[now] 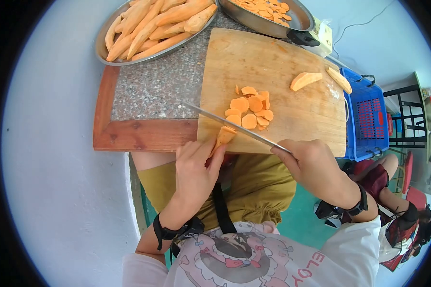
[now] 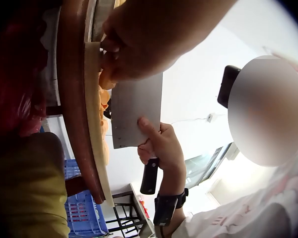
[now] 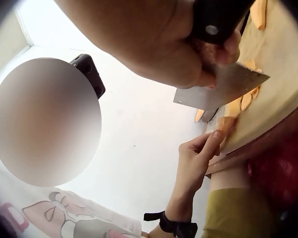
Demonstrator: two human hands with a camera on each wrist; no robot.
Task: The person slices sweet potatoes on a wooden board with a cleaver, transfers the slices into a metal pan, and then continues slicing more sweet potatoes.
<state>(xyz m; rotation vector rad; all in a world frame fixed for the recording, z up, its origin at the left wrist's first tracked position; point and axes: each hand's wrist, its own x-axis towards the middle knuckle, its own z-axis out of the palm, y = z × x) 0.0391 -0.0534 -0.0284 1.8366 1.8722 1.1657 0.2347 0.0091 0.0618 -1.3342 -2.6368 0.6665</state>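
Observation:
My left hand (image 1: 195, 167) pinches a peeled orange sweet potato piece (image 1: 224, 137) at the near edge of the wooden cutting board (image 1: 316, 115). In my right hand (image 1: 311, 162) is the black handle of a cleaver (image 2: 136, 106). Its broad blade stands on edge and crosses over the far end of the piece, close to the left fingertips. Just beyond the blade lies a loose pile of round sweet potato slices (image 1: 249, 120). The right wrist view shows the blade beside the slices and the held piece (image 3: 227, 125).
Two cut sweet potato pieces (image 1: 305, 81) (image 1: 339, 80) lie at the board's right. Behind stand a metal bowl (image 1: 100, 48) of peeled sweet potatoes and a pan (image 1: 300, 18) with slices. A blue basket (image 1: 368, 143) is at right, a wall (image 1: 57, 143) at left. Another person (image 1: 402, 215) sits nearby.

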